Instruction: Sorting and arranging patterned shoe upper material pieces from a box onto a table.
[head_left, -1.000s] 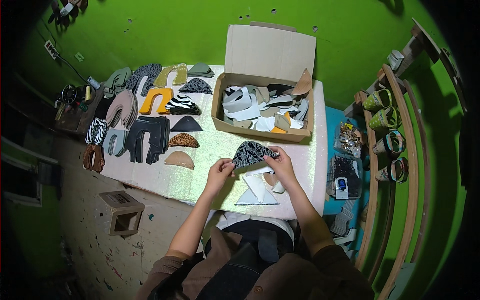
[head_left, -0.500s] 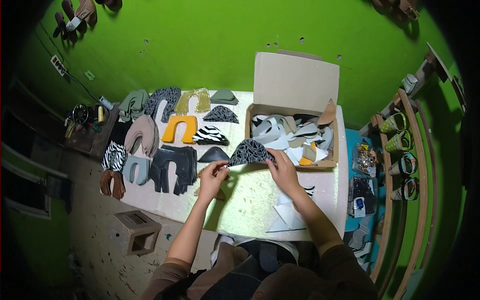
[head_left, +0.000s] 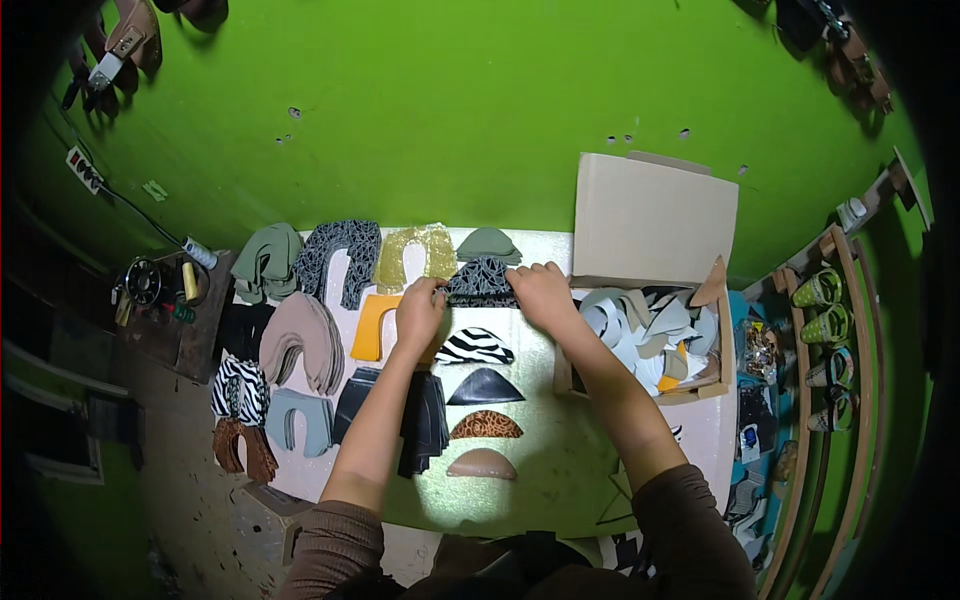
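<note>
A half-moon piece of black material with grey lines [head_left: 480, 290] is stretched between my hands, over or on the matching pile below the green half-moon pieces [head_left: 487, 245]. At its left end, the fingers of my left hand [head_left: 421, 308] are closed on it. My right hand [head_left: 541, 294] grips the opposite end. Below them a column runs toward me: zebra-striped half-moons [head_left: 475, 346], a black half-moon [head_left: 486, 387], a leopard-print one [head_left: 486, 425] and a beige one [head_left: 482, 464]. My left hand and forearm partly cover the orange U-shaped piece [head_left: 371, 328].
Stacked U-shaped pieces [head_left: 302, 345] in several colours fill the table's left side. An open cardboard box [head_left: 640, 393] of scraps stands to the right. Wooden racks with sandals [head_left: 826, 328] are at far right; a small table with a power cord is at far left.
Both hands have carried the grey-lined half-moon away from me to the pile of the same pattern. The view has shifted, and the leopard-print and beige pieces now show fully.
</note>
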